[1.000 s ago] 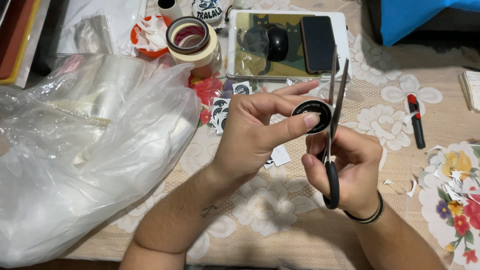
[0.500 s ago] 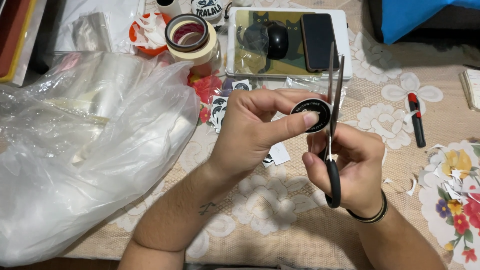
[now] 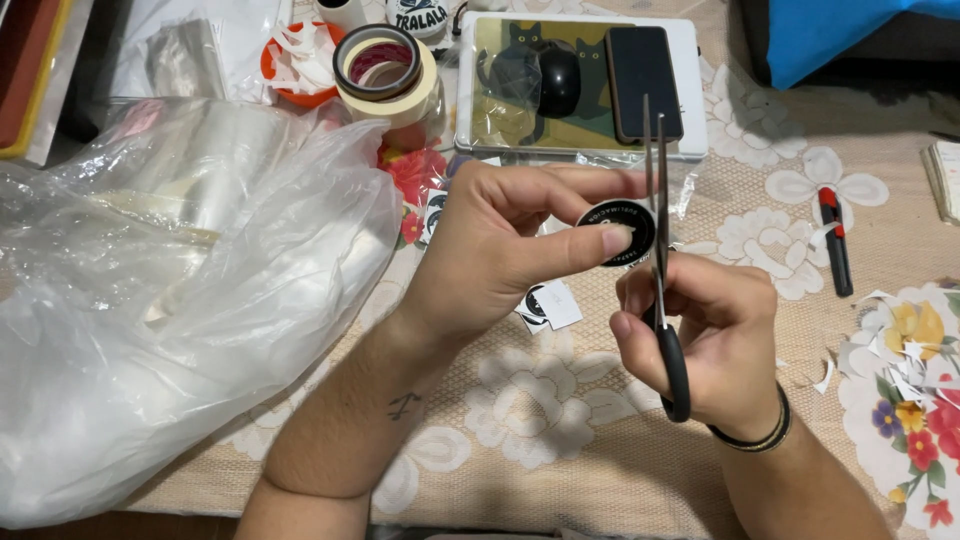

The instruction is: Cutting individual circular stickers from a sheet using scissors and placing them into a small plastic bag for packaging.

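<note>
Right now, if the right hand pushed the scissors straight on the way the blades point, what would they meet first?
Probably the phone on the white tray. The right hand aims the scissors away from the person, tips overlapping the phone's edge, though they may be raised above it.

Round black label [image 3: 617,232] held centrally; dark phone screen [image 3: 643,69] lies behind it.

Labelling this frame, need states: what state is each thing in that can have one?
left hand: pinching the round black sticker
right hand: gripping the scissors
scissors: blades nearly closed, at the sticker's edge
phone: screen dark, lying flat
plastic bag: crumpled, lying on the table
tape rolls: stacked
</note>
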